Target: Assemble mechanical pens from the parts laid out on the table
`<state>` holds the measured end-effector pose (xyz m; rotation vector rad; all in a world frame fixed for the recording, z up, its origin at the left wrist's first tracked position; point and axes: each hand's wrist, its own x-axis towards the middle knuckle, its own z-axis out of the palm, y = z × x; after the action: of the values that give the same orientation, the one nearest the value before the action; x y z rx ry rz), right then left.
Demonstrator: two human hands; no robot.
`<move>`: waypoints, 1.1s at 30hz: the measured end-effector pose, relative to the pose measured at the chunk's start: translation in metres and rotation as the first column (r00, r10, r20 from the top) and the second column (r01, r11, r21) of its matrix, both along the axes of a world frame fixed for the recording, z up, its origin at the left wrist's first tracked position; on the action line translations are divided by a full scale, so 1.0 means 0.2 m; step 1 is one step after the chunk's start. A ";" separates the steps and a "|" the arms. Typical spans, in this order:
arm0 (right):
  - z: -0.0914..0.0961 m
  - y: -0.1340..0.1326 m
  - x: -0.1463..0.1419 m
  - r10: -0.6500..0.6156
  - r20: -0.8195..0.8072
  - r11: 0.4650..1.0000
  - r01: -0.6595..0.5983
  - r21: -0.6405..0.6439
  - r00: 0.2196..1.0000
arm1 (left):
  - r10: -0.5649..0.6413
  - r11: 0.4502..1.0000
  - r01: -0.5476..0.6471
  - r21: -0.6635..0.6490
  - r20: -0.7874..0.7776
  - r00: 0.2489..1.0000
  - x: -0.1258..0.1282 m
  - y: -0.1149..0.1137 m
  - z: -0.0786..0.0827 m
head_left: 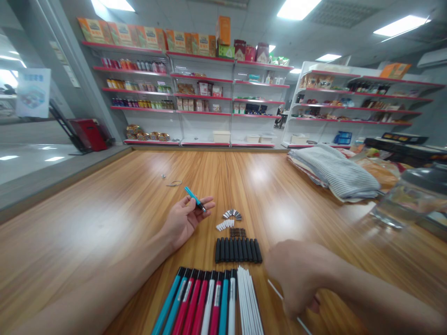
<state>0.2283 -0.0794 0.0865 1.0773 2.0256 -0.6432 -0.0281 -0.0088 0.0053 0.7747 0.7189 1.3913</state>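
My left hand (186, 217), palm up above the table, pinches a short blue pen part (194, 197) with a black lower section and a silver tip. At the lower right, my right hand (293, 274) is closed, knuckles up and slightly blurred. A thin white refill (275, 289) passes beneath its fingers and shows on both sides of it. Between the hands lie white refills (248, 302), black grips (238, 250), small dark springs (238, 232), white plastic pieces (225, 225) and silver tips (232, 214). Blue, red and white pen barrels (199, 302) form a row in front.
Folded striped cloth (335, 170) and a clear jar (408, 200) occupy the right side of the wooden table (104, 228). A thin ring (173, 183) and a small metal piece (163, 176) lie farther back. Stocked shelves (199, 77) stand behind.
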 end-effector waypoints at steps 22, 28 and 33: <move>-0.34 0.46 0.11 -0.093 -0.416 0.383 0.418 0.824 0.905 | 0.367 0.901 -0.016 0.434 -0.742 0.561 0.05 -0.07 0.00; -0.38 0.44 0.08 0.169 -0.619 0.453 0.498 0.740 0.767 | 0.377 0.878 0.137 0.459 -0.839 0.392 0.07 -0.10 0.02; -0.38 0.42 0.07 0.335 -0.739 0.563 0.505 0.655 0.585 | 0.402 0.855 0.194 0.481 -0.851 0.339 0.08 -0.11 0.02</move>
<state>0.2420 0.0040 0.0100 1.6363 3.3372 -0.1335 -0.0116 -0.0314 0.0092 2.1339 1.3358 1.1380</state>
